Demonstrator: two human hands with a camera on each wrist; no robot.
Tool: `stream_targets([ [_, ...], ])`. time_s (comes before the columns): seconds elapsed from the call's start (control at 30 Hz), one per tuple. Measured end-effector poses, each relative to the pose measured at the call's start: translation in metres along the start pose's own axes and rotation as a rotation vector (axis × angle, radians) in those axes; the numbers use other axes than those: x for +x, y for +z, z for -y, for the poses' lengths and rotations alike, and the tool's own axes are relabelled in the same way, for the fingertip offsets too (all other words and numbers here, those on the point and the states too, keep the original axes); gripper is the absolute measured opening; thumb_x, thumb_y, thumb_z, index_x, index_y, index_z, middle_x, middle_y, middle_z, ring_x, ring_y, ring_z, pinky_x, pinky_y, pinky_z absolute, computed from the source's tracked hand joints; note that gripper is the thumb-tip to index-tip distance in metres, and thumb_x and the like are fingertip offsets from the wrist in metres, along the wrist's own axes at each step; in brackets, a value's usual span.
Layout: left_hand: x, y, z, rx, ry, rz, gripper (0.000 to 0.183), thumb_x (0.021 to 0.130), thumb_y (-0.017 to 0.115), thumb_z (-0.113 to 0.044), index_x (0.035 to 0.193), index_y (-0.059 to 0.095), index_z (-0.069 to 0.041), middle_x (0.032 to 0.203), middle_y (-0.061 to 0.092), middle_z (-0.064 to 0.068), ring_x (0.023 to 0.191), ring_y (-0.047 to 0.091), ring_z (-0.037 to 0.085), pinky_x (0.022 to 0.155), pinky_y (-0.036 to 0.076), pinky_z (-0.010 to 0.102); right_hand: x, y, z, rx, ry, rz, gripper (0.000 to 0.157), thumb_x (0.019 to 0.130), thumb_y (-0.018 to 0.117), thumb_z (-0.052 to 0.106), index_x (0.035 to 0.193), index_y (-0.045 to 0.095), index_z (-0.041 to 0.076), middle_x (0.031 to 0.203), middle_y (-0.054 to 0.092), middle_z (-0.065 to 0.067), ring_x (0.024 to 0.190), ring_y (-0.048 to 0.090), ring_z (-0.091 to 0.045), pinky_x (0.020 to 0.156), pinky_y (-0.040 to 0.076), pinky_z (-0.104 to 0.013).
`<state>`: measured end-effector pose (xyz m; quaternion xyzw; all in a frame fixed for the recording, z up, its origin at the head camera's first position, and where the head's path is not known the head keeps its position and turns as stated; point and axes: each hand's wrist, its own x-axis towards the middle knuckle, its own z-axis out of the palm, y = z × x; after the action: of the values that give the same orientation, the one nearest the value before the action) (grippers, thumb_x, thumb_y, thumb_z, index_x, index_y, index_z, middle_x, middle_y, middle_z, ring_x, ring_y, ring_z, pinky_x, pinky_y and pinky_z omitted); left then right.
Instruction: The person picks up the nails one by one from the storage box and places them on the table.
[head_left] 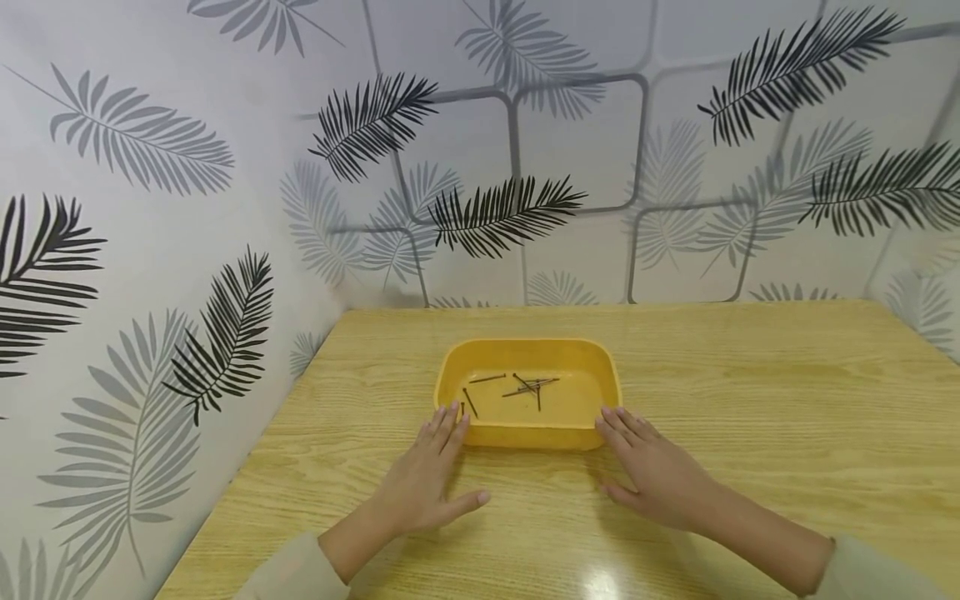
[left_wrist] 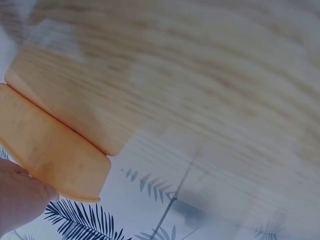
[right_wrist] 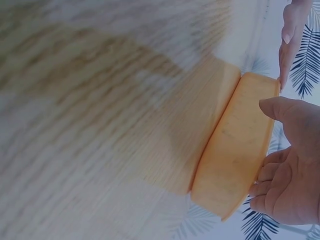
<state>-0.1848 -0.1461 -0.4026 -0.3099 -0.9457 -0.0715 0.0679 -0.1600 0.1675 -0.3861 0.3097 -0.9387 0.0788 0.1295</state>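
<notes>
On the table (head_left: 750,375) I see the yellow tray (head_left: 525,438), long axis side to side, nails (head_left: 529,387) inside. The left hand (head_left: 424,482) touches its near left corner, the right hand (head_left: 654,475) its near right; neither is nearer. Fingers nearly straight, close together, thumbs spread.

The tray (head_left: 532,437) is yellow, the table (head_left: 750,392) wood-grained, the wall (head_left: 577,150) leaf-patterned.
</notes>
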Motion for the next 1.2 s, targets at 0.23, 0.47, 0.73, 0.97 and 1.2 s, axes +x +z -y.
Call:
stream_targets([
  [0.23,-0.002,0.001,-0.002,-0.004,0.003,0.008,0.094,0.087,0.046,-0.062,0.148,0.010,-0.001,0.155,0.003,0.018,0.143,0.010,0.036,0.115,0.017,0.046,-0.005,-0.002,0.001,-0.013,-0.002,0.008,0.071,0.083,0.068,0.032,0.135,0.041,-0.009,0.139,0.040,-0.028,0.129,0.039,-0.043,0.102,0.036,-0.054],
  [0.47,-0.006,-0.001,-0.004,-0.016,0.018,-0.003,0.094,0.087,0.046,-0.062,0.148,0.010,-0.001,0.155,0.003,0.018,0.143,0.011,0.036,0.115,0.017,0.046,-0.009,-0.005,0.003,-0.027,-0.011,0.009,0.071,0.082,0.069,0.031,0.134,0.042,-0.009,0.139,0.042,-0.028,0.128,0.040,-0.043,0.102,0.036,-0.053],
  [0.73,-0.008,0.000,-0.007,-0.012,0.021,0.004,0.094,0.086,0.048,-0.060,0.148,0.009,0.000,0.154,0.002,0.019,0.143,0.010,0.037,0.115,0.017,0.047,-0.013,-0.006,0.004,-0.026,-0.019,0.021,0.071,0.081,0.069,0.031,0.134,0.043,-0.008,0.139,0.042,-0.027,0.128,0.041,-0.042,0.102,0.036,-0.053],
  [0.97,-0.011,-0.002,-0.011,-0.024,0.004,0.026,0.093,0.086,0.048,-0.061,0.148,0.012,-0.001,0.155,0.002,0.017,0.143,0.009,0.035,0.115,0.014,0.044,-0.016,-0.008,0.005,-0.044,-0.015,0.029,0.071,0.081,0.069,0.032,0.134,0.043,-0.008,0.139,0.042,-0.026,0.128,0.041,-0.042,0.103,0.036,-0.052],
  [1.2,-0.014,-0.004,-0.015,-0.018,0.003,0.040,0.093,0.086,0.048,-0.061,0.148,0.014,0.001,0.154,0.003,0.018,0.143,0.010,0.035,0.115,0.015,0.044,-0.019,-0.006,0.005,-0.049,-0.019,0.025,0.070,0.082,0.068,0.033,0.134,0.044,-0.007,0.139,0.043,-0.025,0.128,0.042,-0.041,0.103,0.036,-0.052],
])
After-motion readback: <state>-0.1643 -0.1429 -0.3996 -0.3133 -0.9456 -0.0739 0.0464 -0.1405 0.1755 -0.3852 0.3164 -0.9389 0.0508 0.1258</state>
